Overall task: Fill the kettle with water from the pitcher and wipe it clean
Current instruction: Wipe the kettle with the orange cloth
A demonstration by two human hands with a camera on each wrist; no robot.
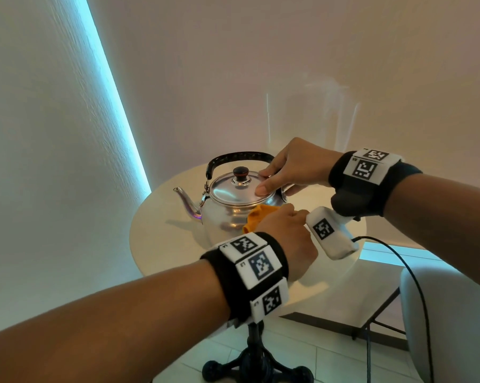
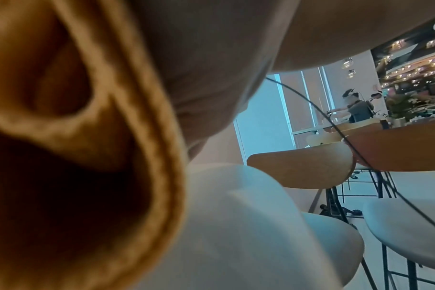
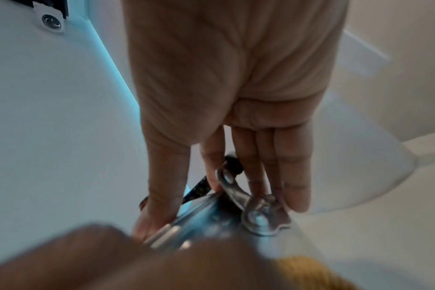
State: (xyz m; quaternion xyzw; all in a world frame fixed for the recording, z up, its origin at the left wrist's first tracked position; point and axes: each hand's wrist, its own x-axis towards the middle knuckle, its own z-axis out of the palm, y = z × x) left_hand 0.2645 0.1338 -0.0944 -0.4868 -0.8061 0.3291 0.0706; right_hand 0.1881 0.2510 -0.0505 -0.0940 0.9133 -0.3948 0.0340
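Note:
A shiny steel kettle (image 1: 227, 214) with its lid (image 1: 233, 192) on and its black handle (image 1: 238, 156) upright stands on a round white table (image 1: 161, 236), spout to the left. My right hand (image 1: 263, 181) lies over the lid's right edge with straight fingers (image 3: 293, 176) either side of the handle mount (image 3: 258, 215) and the thumb pressing the lid. My left hand (image 1: 283, 225) grips an orange cloth (image 1: 256, 214) against the kettle's near right side. The cloth (image 2: 87, 137) fills the left wrist view. A faint clear pitcher (image 1: 316, 117) shows behind the right hand.
A white wall with a blue light strip (image 1: 114, 98) runs close on the left. A pale seat (image 1: 448, 313) and a black cable (image 1: 399, 261) are at the right. A lower white surface (image 1: 343, 294) sits beside the table, whose black pedestal base (image 1: 258, 363) is below.

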